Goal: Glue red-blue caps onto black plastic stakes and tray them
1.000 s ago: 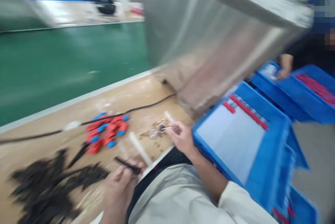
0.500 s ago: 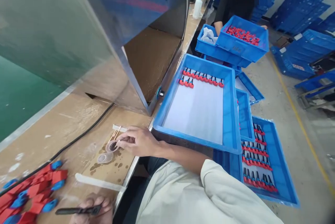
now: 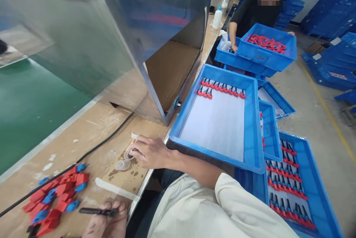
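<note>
My right hand [image 3: 150, 151] rests on the wooden bench [image 3: 89, 145], fingers curled down over a small clear dish [image 3: 128, 154]; a second clear dish [image 3: 122, 165] lies just beside it on a stained patch. What the fingers pinch is hidden. My left hand [image 3: 107, 220] sits at the bottom edge, closed on a thin black part [image 3: 97, 211]. A heap of red and blue parts [image 3: 57, 195] lies to its left. A blue tray [image 3: 256, 126] with a white liner and a row of red and black parts [image 3: 221, 88] stands to the right.
A large metal housing [image 3: 111, 34] overhangs the bench, and a black cable [image 3: 105, 138] runs across it. A green belt [image 3: 30, 108] lies to the left. More blue trays of parts [image 3: 289, 182] sit lower right. A co-worker [image 3: 258, 4] holds a blue bin [image 3: 267, 49]. A white bottle [image 3: 217, 17] stands far back.
The view swung right and then steadied. My right hand has lowered onto the clear dish. My left hand still holds the black part.
</note>
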Tool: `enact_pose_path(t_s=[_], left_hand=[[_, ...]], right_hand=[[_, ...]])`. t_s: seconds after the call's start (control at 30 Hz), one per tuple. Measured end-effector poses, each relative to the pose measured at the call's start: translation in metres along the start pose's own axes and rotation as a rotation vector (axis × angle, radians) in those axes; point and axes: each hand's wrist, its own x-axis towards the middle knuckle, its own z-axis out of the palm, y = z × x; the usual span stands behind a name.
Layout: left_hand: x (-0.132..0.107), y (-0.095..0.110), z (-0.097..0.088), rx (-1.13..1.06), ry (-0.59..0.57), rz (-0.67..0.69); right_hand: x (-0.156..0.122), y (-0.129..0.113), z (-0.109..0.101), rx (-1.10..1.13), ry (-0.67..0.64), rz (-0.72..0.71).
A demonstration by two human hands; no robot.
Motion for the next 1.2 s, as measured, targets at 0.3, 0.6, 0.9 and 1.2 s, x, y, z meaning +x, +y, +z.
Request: enact_pose_path(t_s=[0.3,0.6,0.9,1.2], left_hand=[[0.005,-0.015,-0.003,-0.184,0.061,-0.002],[-0.005,-0.006,0.006,-0.25,0.05,-0.088],[-0.003,-0.012,0.008,-0.243,-0.106,-0.073],[0.005,-0.012,0.033,-0.341,-0.199,-0.024]], right_hand=[[0.008,-0.002,-0.002,-0.143,-0.048,-0.052],[0.013,0.001,-0.007,-0.183,-0.085,-0.118],[0.013,0.005,-0.02,-0.079,-0.078,-0.146],[0.029,0.013,-0.036,0.179,0.018,-0.079]])
